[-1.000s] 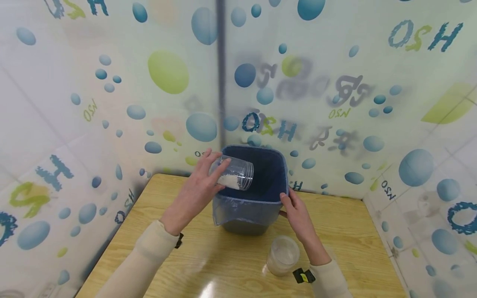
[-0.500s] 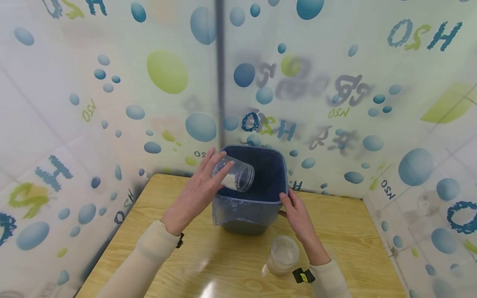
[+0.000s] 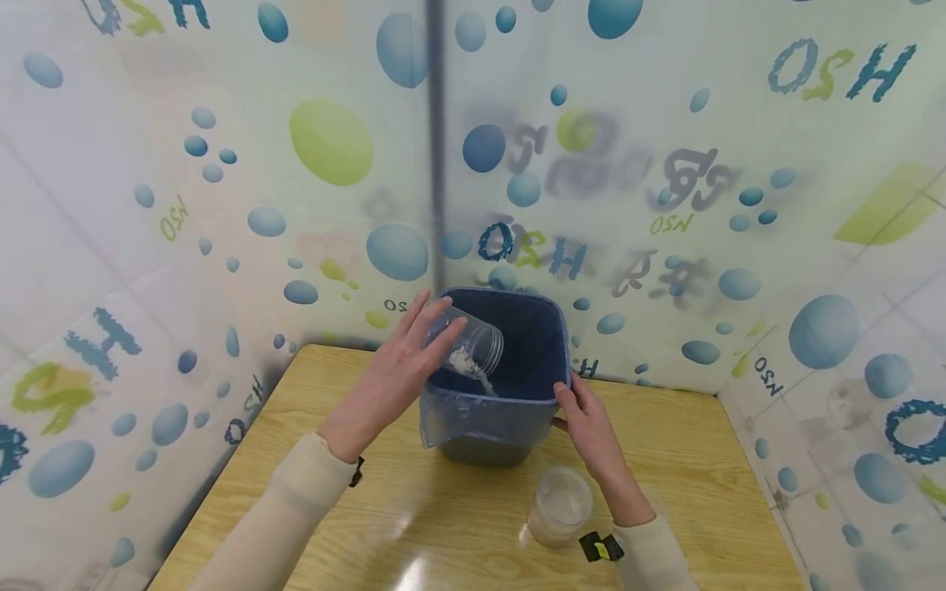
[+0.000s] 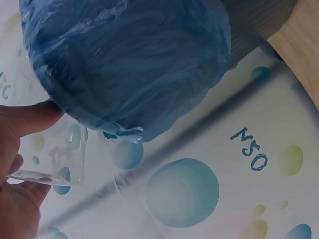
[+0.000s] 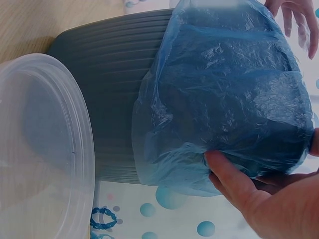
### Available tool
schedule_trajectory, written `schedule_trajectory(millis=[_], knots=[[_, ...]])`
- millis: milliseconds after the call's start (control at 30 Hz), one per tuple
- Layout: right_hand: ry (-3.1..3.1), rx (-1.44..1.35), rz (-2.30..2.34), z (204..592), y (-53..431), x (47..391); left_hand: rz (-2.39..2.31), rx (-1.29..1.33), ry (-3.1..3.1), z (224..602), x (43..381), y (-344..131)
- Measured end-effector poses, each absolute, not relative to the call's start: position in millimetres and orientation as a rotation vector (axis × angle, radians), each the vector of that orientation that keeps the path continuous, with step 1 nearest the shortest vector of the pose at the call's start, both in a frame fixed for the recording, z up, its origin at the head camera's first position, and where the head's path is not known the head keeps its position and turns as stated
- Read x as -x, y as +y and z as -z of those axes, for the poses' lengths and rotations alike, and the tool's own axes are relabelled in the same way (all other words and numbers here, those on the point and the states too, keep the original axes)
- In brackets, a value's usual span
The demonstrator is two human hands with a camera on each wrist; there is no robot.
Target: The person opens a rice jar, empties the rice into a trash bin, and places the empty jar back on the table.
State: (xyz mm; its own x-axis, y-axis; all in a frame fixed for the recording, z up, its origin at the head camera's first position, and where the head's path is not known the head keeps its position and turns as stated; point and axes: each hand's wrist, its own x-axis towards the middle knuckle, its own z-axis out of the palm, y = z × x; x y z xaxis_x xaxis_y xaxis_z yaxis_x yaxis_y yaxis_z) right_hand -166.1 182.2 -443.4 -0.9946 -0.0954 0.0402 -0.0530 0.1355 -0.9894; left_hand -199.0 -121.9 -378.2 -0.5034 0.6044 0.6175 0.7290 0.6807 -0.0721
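Observation:
My left hand (image 3: 395, 369) grips a clear plastic jar (image 3: 460, 327), tilted with its mouth down over a trash bin. White powder (image 3: 466, 363) slides from the jar's mouth into the bin. The bin (image 5: 112, 99) is dark grey and ribbed; a blue plastic bag (image 3: 502, 419) lines it and folds over its rim. With thumb and fingers, my right hand (image 3: 591, 423) holds the bin's near right rim through the bag. In the left wrist view, the bag's folded edge (image 4: 129, 74) hides part of the jar. The bottom of the bin's inside cannot be seen.
A translucent round container (image 3: 560, 506) stands on the wooden table (image 3: 414, 509), just in front of the bin and beside my right wrist. Behind the table hangs a patterned curtain (image 3: 650, 246), close to the bin's back.
The jar has tipped further down in my left hand, and the powder, at rest inside it before, now falls from its mouth. My right hand has stayed on the bin rim.

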Motion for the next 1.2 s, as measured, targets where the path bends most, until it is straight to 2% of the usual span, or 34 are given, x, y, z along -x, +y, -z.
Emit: schedule_trajectory(millis=[733,1200], knots=[[2.331,0.147,2.048,444.6,180.9,167.4,-0.030,1.096,-2.327,362.3,203.2,-110.3],[2.344,0.151,2.057,444.6,181.9,166.4,0.035,1.046,-2.322,368.8,204.7,-112.4]])
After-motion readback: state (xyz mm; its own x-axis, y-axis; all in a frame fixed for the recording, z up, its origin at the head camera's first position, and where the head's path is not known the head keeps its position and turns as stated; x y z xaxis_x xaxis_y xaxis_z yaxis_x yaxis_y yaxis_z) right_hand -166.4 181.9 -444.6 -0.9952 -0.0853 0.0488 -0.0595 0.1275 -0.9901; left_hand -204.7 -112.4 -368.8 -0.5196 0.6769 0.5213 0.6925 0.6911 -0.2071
